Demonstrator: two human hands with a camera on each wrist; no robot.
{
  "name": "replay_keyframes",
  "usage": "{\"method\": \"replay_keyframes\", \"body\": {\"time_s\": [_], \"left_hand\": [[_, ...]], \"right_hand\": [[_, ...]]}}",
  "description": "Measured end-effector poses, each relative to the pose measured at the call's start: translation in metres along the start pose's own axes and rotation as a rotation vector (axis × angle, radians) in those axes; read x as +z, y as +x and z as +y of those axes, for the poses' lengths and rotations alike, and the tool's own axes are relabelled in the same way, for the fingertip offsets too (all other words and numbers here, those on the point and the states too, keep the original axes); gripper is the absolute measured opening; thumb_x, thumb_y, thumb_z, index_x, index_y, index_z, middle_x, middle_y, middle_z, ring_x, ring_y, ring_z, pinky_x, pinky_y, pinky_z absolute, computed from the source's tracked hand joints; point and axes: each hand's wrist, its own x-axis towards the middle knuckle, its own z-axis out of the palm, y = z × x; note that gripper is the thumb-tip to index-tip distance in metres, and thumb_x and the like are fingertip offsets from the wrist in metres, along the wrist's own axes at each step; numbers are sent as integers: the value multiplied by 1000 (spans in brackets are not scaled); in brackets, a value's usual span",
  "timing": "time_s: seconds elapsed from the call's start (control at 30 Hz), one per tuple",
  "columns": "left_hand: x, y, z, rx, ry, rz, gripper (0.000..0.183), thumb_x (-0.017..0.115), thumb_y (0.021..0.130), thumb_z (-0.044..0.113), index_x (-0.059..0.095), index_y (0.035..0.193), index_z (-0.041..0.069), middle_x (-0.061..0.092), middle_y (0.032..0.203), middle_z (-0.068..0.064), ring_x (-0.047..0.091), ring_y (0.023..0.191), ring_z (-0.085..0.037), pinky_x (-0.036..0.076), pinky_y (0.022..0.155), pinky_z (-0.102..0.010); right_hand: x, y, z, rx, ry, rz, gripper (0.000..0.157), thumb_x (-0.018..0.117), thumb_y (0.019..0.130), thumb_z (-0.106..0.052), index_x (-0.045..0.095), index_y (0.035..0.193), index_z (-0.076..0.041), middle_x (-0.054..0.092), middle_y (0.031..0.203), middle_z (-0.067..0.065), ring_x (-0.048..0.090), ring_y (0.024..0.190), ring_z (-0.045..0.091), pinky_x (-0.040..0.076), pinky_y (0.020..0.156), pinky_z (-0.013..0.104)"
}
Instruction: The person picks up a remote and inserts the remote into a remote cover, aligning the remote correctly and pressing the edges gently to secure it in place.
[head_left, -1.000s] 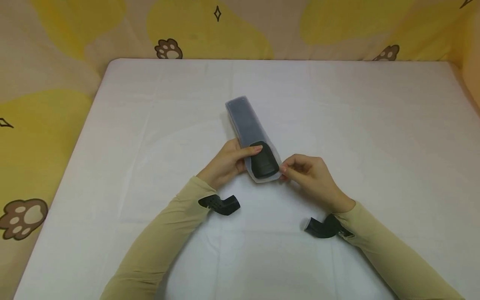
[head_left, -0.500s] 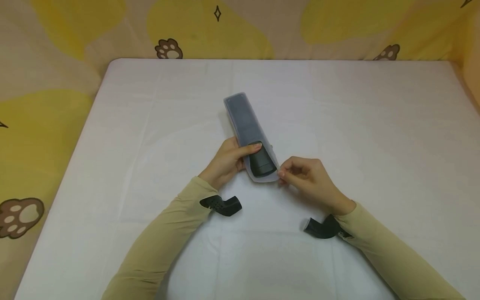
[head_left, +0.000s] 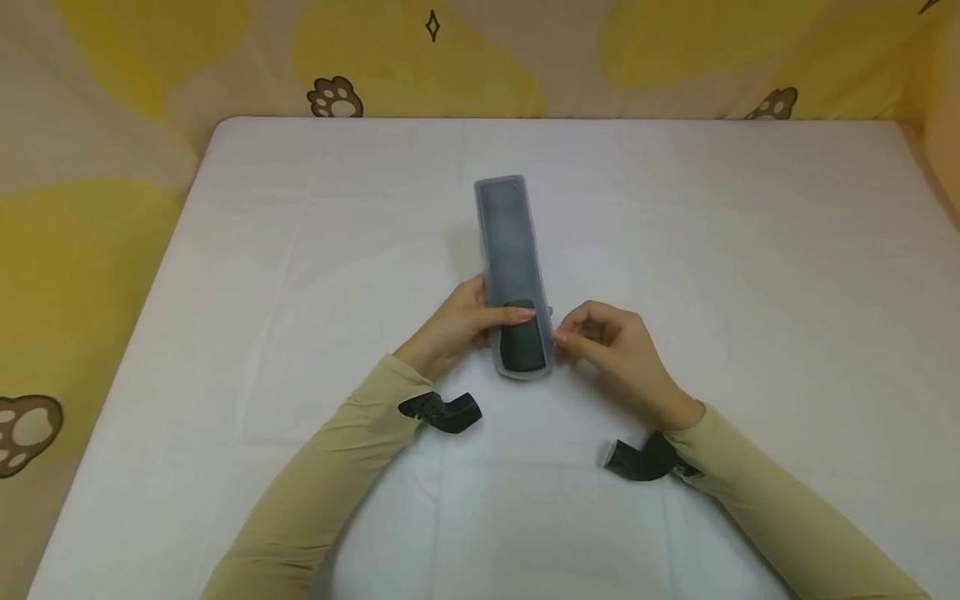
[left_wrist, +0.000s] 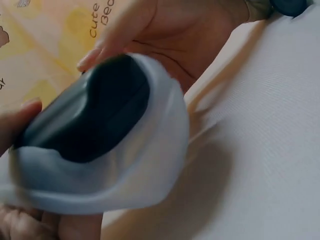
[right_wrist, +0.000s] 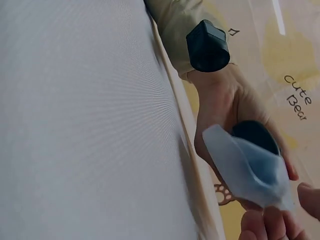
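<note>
A dark remote control (head_left: 522, 343) lies in a long translucent silicone cover (head_left: 510, 233); its near end shows through the cover's opening. My left hand (head_left: 461, 325) grips the covered remote from the left, thumb across the exposed dark part, other fingers mostly hidden beneath. At the near right edge of the cover, my right hand (head_left: 615, 346) has thumb and fingertips curled, pinching at the rim. In the left wrist view, the cover's pale lip (left_wrist: 165, 145) curves around the dark end. From the right wrist, the cover (right_wrist: 240, 167) is seen touching the right fingertips (right_wrist: 272, 220).
A white cloth-covered table (head_left: 712, 233) spreads under both hands. Behind it and to the left hangs a yellow patterned curtain (head_left: 420, 58) with paw prints. Black camera mounts (head_left: 442, 412) sit at both wrists, close above the cloth.
The covered remote has swung from a leftward slant to nearly upright in the head view. The cover's near right corner, earlier pulled outward, now lies closer around the remote. Both hands stay nearly in place.
</note>
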Motion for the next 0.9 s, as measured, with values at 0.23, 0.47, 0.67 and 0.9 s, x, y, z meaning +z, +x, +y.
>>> {"method": "replay_keyframes", "body": {"time_s": [0.23,0.47,0.67,0.9], "left_hand": [[2,-1,-1,-25,119,-37,62,69,81,-1,43,137,7,60,123,-15,59,110,-24,47,93,-36],[2,-2,0,-52,196,-45,58,72,79,2,48,132,6,61,119,-11,59,107,-21,45,93,-33],[3,-2,-1,-32,239,-88,62,75,77,1,48,133,7,61,121,-9,59,109,-21,43,97,-34],[3,-1,-2,-14,283,-122,64,76,76,1,48,133,7,62,120,-8,61,106,-21,44,96,-32]], "right_hand": [[-1,2,0,46,21,19,8,63,89,0,61,93,7,66,76,10,64,69,22,54,63,29],[-1,3,0,110,27,-13,15,62,89,-1,59,98,10,67,80,7,65,71,18,55,67,30],[0,5,-1,174,31,-26,23,64,87,-2,57,106,9,66,88,11,66,74,16,55,70,31],[-1,6,0,189,27,-42,25,65,87,-3,58,108,8,65,94,13,66,79,16,54,73,30]]}}
